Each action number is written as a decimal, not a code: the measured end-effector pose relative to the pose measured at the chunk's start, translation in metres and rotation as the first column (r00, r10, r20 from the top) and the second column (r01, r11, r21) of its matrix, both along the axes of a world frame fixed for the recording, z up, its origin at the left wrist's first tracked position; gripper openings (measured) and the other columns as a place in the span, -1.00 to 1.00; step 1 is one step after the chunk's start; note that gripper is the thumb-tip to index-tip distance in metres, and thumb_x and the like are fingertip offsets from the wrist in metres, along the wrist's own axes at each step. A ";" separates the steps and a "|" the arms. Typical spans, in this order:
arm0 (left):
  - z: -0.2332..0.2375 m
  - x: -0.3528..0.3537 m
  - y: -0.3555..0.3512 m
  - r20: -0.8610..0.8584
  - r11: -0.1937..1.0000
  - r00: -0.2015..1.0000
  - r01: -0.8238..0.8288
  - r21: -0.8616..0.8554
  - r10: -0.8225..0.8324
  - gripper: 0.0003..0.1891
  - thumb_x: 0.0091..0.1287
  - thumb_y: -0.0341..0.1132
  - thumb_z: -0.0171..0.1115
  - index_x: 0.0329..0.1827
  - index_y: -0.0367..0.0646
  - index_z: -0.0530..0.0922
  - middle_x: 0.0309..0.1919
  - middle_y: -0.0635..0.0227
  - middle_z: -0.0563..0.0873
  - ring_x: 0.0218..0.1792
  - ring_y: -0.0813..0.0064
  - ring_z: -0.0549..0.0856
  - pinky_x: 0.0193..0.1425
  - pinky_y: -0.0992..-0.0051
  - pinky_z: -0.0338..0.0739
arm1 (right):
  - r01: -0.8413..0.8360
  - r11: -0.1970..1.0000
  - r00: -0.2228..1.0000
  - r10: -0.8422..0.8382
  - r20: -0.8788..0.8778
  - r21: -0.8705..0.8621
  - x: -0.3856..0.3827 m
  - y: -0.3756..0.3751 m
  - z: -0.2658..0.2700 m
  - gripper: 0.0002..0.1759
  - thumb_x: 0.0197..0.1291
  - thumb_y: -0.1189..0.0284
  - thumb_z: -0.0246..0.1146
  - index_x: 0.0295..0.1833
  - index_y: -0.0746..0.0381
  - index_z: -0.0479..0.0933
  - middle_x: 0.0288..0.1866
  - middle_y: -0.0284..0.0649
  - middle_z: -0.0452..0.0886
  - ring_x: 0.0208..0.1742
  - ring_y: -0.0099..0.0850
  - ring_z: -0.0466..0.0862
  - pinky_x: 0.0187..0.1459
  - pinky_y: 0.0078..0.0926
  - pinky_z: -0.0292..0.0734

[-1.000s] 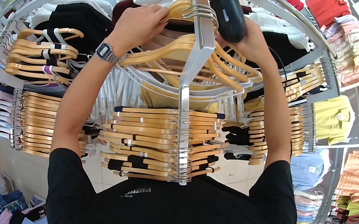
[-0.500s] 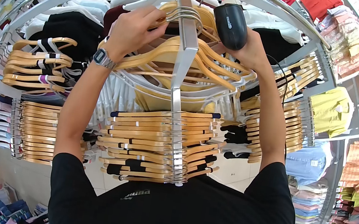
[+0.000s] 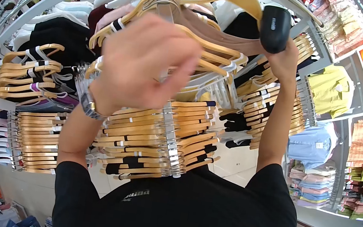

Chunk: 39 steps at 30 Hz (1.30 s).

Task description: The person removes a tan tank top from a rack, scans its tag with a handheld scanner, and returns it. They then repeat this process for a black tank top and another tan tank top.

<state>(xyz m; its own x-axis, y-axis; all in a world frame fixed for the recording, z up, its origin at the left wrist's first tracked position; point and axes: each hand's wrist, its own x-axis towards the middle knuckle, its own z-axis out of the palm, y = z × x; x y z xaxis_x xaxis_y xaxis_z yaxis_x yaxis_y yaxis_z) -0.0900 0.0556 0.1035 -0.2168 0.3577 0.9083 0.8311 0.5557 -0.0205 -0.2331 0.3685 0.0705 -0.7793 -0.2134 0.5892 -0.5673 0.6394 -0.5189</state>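
Observation:
My left hand (image 3: 146,63), with a metal watch (image 3: 88,99) at the wrist, is raised close to the camera in front of the hanging rail (image 3: 163,0). It is smeared by motion, and its fingers look curled, but what they hold, if anything, I cannot make out. My right hand (image 3: 284,63) is wrapped round a black handheld scanner (image 3: 275,30). Beside the scanner, a wooden hanger (image 3: 243,1) is tilted out with a taupe garment (image 3: 217,33) on it. Behind my left hand, more wooden hangers (image 3: 214,48) crowd the rail.
A dense row of wooden hangers (image 3: 137,128) hangs on the rail's near end. Side racks hold more hangers (image 3: 39,141) and dark clothes (image 3: 57,31). Shelves at right carry a yellow shirt (image 3: 330,91), a blue shirt (image 3: 310,144) and folded clothes (image 3: 309,184).
My left hand has come off the hanger hooks and moved down and nearer the camera. My right hand has shifted right with the scanner. One hanger with the taupe garment now swings out.

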 end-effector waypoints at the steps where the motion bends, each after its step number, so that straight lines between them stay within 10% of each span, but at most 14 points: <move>1: 0.000 -0.004 0.013 -0.013 0.998 0.998 -0.056 -0.034 0.056 -0.90 0.12 -0.51 0.37 -0.30 -0.18 0.67 -0.35 0.33 0.72 -0.37 0.31 0.67 -0.28 0.45 0.54 | 0.014 1.000 0.999 -0.015 -0.036 -0.021 0.002 0.009 0.000 -0.57 0.02 0.41 0.56 0.00 0.30 0.62 -0.22 -0.26 0.74 -0.21 -0.56 0.67 -0.07 -0.49 0.59; 4: 0.002 -0.009 0.038 -0.095 0.926 0.932 -0.360 -0.110 0.351 -0.91 0.15 -0.39 0.39 -0.31 -0.13 0.67 -0.35 0.38 0.70 -0.35 0.34 0.66 -0.30 0.44 0.52 | 0.064 0.996 0.996 -0.068 -0.063 -0.060 0.009 0.037 -0.003 -0.60 0.05 0.39 0.56 -0.04 0.31 0.63 -0.24 -0.30 0.74 -0.21 -0.57 0.66 -0.09 -0.52 0.57; 10: -0.013 -0.001 0.075 0.099 0.945 0.982 -0.125 -0.302 0.161 -0.83 0.19 -0.25 0.39 -0.24 -0.12 0.67 -0.25 0.41 0.69 -0.16 0.40 0.63 -0.16 0.41 0.52 | 0.259 0.961 0.965 -0.261 -0.017 -0.097 0.034 0.088 -0.002 -0.56 0.02 0.35 0.57 -0.03 0.32 0.62 -0.21 -0.28 0.74 -0.20 -0.57 0.65 -0.06 -0.51 0.55; 17: -0.048 -0.040 0.061 0.177 0.730 0.862 -0.273 -0.626 0.474 -0.64 0.30 -0.16 0.33 0.04 -0.18 0.58 0.03 0.23 0.66 0.21 0.23 0.55 0.33 0.21 0.38 | 0.369 0.916 0.922 -0.383 -0.064 -0.160 0.112 0.116 0.006 -0.55 0.03 0.41 0.57 0.01 0.36 0.62 -0.15 -0.24 0.75 -0.14 -0.54 0.67 0.00 -0.51 0.55; 28: -0.059 -0.003 0.041 0.350 0.964 0.933 0.168 -0.208 -0.086 -0.76 0.35 -0.44 0.23 0.06 -0.19 0.64 0.08 0.23 0.66 0.34 0.15 0.49 0.41 0.21 0.39 | 0.588 0.771 0.789 -0.614 -0.037 -0.246 0.259 0.129 0.027 -0.67 -0.04 0.55 0.57 -0.13 0.38 0.67 -0.31 -0.31 0.69 -0.31 -0.56 0.62 -0.19 -0.58 0.51; 39: -0.047 0.056 0.022 0.510 0.972 0.836 0.235 -0.002 -0.201 -0.78 0.45 -0.41 0.20 0.09 -0.21 0.66 0.09 0.25 0.71 0.11 0.37 0.66 0.22 0.40 0.52 | 0.598 0.742 0.770 -0.637 -0.042 -0.302 0.360 0.151 0.026 -0.67 0.00 0.67 0.52 -0.08 0.42 0.65 -0.28 -0.24 0.71 -0.31 -0.54 0.66 -0.19 -0.61 0.55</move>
